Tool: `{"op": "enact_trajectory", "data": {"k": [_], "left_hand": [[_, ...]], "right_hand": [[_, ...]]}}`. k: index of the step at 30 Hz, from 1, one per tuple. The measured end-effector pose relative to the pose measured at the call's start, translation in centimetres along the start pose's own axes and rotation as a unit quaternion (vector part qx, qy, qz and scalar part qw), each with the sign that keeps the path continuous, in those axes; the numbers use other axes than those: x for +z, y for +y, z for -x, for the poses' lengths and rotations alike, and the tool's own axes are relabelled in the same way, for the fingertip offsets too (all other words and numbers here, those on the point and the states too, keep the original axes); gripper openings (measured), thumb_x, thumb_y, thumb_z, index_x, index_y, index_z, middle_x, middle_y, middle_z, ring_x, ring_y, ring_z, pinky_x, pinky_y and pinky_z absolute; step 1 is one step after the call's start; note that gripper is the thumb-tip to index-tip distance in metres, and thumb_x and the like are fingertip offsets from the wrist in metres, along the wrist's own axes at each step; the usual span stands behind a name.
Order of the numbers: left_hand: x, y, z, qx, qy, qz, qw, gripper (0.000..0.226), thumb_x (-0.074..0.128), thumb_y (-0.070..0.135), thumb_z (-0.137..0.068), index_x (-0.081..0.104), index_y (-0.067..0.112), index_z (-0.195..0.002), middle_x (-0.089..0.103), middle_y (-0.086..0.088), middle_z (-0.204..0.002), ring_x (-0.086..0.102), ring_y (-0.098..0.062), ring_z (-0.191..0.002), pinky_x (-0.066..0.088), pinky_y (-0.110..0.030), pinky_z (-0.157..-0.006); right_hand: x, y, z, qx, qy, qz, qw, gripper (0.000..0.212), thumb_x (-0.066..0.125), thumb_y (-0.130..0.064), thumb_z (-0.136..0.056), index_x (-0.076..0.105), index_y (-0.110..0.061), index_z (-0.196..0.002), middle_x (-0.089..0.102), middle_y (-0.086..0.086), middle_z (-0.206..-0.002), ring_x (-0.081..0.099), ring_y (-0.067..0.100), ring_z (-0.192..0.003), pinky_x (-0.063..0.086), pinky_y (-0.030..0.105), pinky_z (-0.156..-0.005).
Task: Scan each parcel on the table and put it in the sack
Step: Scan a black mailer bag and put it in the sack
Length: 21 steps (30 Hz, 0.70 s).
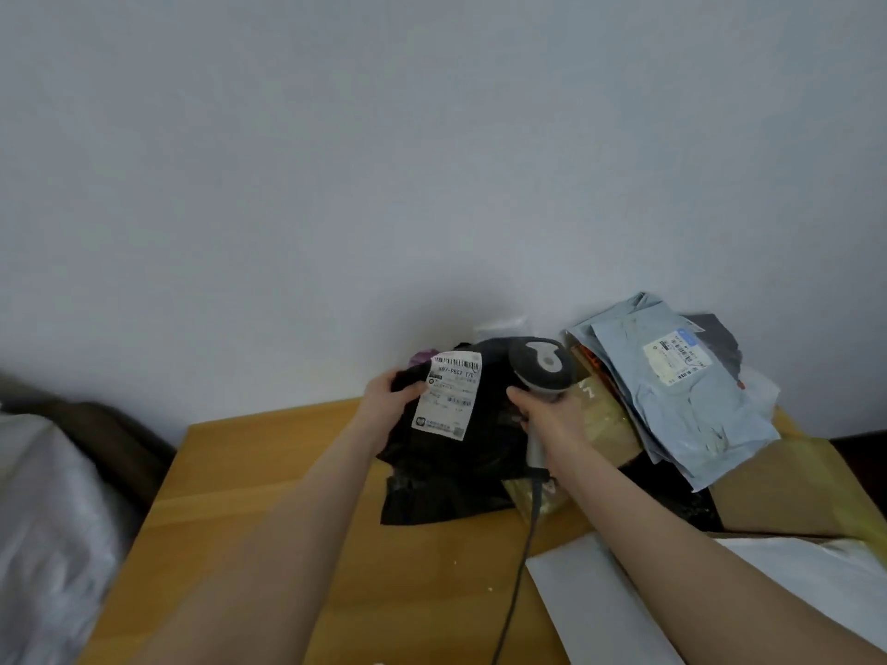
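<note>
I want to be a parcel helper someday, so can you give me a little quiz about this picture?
1. True or false: the left hand holds the black parcel, its white label facing the camera.
2. Which hand grips the scanner? A: the left hand. B: the right hand.
3. Fill in: the pale blue parcel lies on the scanner's ____ side.
Key: 1 true; 2 B; 3 right.

Wooden table [269, 520], heap of parcels [681, 405] far right, white mailer [590, 597] in front
</note>
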<state>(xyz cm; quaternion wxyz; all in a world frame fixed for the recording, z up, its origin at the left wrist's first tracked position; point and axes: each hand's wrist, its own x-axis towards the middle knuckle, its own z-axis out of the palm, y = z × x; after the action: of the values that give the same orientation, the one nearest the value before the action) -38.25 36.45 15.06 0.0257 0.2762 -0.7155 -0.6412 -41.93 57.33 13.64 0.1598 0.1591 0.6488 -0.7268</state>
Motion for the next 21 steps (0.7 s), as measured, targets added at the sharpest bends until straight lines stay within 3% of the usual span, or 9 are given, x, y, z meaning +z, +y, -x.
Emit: {"op": "enact_trajectory", "data": {"k": [5, 7, 10, 13, 15, 17, 21], "left_hand": [[-4.2, 2.2, 1.7, 0.001, -0.132, 0.017, 0.991, 0.01, 0.061, -0.002, -0.088, 0.062, 0.008, -0.089, 0.07, -0.01, -0.084, 0.068, -0.025, -0.08, 0.056, -0.033, -0.068], [-5.7, 2.7, 2.2, 0.0, -0.172, 0.036, 0.984, 0.017, 0.057, -0.006, -0.089, 0.061, 0.008, -0.081, 0.069, -0.009, -0.077, 0.069, -0.023, -0.074, 0.056, -0.03, -0.062], [-8.2, 2.7, 2.7, 0.016, -0.16, 0.051, 0.986, 0.026, 0.051, -0.012, -0.088, 0.06, 0.009, -0.076, 0.066, -0.009, -0.073, 0.066, -0.021, -0.067, 0.054, -0.027, -0.058], [-11.6, 2.0, 3.0, 0.021, -0.147, 0.061, 0.987, 0.03, 0.051, -0.008, -0.088, 0.067, 0.014, -0.099, 0.069, -0.011, -0.094, 0.067, -0.022, -0.081, 0.055, -0.031, -0.066], [-14.3, 1.3, 3.2, -0.001, -0.181, 0.053, 0.982, 0.038, 0.06, 0.01, -0.089, 0.062, 0.031, -0.12, 0.07, -0.003, -0.111, 0.067, -0.021, -0.096, 0.055, -0.036, -0.077], [-16.6, 0.9, 3.6, -0.013, -0.203, 0.013, 0.979, 0.046, 0.07, 0.028, -0.084, 0.056, 0.042, -0.126, 0.067, 0.005, -0.118, 0.065, -0.018, -0.105, 0.054, -0.036, -0.083], [-19.1, -0.1, 3.7, 0.048, -0.142, -0.058, 0.987, 0.054, 0.073, 0.015, -0.082, 0.056, 0.027, -0.132, 0.068, 0.001, -0.116, 0.066, -0.015, -0.1, 0.054, -0.032, -0.086]], "right_hand": [[1.9, -1.8, 1.7, -0.058, -0.056, 0.042, 0.996, 0.038, 0.079, -0.009, -0.077, 0.062, -0.008, -0.111, 0.069, 0.008, -0.102, 0.066, 0.02, -0.092, 0.051, 0.021, -0.062], [2.8, -2.1, 2.5, -0.058, -0.085, 0.059, 0.993, 0.031, 0.079, -0.005, -0.076, 0.063, -0.008, -0.102, 0.07, 0.004, -0.088, 0.067, 0.013, -0.077, 0.05, 0.018, -0.056], [5.3, -1.8, 3.8, -0.061, -0.086, 0.099, 0.99, 0.017, 0.075, 0.002, -0.076, 0.061, -0.007, -0.077, 0.061, 0.003, -0.059, 0.055, 0.008, -0.047, 0.045, 0.019, -0.045], [8.5, -0.7, 5.2, -0.076, -0.037, 0.143, 0.986, 0.022, 0.071, 0.003, -0.075, 0.055, -0.009, -0.065, 0.055, 0.007, -0.055, 0.051, 0.019, -0.053, 0.043, 0.031, -0.054], [10.6, -0.3, 6.4, -0.089, -0.02, 0.166, 0.982, 0.019, 0.07, 0.002, -0.074, 0.055, -0.009, -0.069, 0.056, 0.009, -0.06, 0.052, 0.023, -0.06, 0.042, 0.034, -0.061], [12.7, 0.0, 7.4, -0.106, -0.016, 0.183, 0.977, 0.019, 0.069, 0.003, -0.073, 0.055, -0.009, -0.072, 0.056, 0.007, -0.06, 0.052, 0.022, -0.059, 0.041, 0.031, -0.059], [16.1, 1.1, 9.0, -0.124, -0.029, 0.205, 0.97, 0.022, 0.067, 0.005, -0.071, 0.052, -0.01, -0.065, 0.055, 0.004, -0.055, 0.049, 0.02, -0.054, 0.038, 0.028, -0.056]]}}
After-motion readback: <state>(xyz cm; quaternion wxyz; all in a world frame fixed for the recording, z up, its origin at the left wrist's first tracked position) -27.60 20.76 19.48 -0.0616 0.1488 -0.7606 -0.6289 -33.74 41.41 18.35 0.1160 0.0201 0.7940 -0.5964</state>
